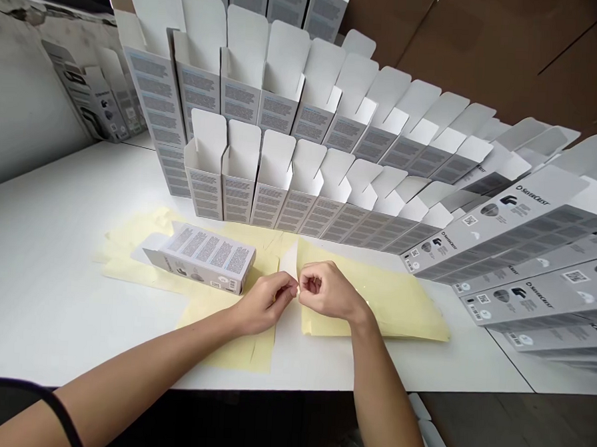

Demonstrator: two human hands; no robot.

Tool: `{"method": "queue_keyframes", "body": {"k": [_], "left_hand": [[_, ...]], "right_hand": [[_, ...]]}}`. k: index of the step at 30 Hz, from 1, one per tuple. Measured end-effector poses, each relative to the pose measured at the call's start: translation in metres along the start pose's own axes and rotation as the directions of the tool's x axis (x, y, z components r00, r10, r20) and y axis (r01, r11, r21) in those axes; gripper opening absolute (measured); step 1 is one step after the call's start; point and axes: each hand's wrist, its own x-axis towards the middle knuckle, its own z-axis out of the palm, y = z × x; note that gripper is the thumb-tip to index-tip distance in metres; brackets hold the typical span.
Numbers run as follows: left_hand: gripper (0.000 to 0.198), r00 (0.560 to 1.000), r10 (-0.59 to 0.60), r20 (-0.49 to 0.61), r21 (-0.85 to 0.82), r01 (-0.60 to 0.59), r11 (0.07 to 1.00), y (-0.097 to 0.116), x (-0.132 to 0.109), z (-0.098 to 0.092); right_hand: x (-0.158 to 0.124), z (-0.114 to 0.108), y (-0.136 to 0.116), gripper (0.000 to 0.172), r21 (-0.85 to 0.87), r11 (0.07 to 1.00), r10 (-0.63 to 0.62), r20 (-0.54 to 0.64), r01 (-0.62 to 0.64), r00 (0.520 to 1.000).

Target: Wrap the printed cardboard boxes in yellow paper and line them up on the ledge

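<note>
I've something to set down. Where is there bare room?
Widest is the left side of the table, between the wall and the left yellow sheets. A narrow strip lies between the right yellow sheets and the front edge. Standing boxes crowd the back and right; left hand, right hand and lying box crowd the middle.

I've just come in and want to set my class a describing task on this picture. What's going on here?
A person at a white table has the left hand and right hand pinched close together; anything between the fingertips is too small to tell. The right hand is over a yellow stack. A box lies on yellow sheets at left, and open-topped boxes stand in rows behind.
</note>
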Motion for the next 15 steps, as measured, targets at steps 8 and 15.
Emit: {"method": "queue_keyframes", "body": {"k": [8, 15], "left_hand": [[0.016, 1.0, 0.024, -0.009, -0.01, -0.024, 1.0, -0.0014, 0.0015, -0.0006], [0.015, 1.0, -0.001, 0.0, -0.007, 0.001, 1.0, -0.0037, 0.0022, 0.0002]], "right_hand": [[0.0003, 0.0021, 0.0023, 0.016, -0.006, 1.0, -0.016, -0.029, 0.016, 0.999], [0.0009, -0.0002, 0.0035, 0.011, 0.003, 1.0, -0.012, -0.016, 0.012, 1.0]]}}
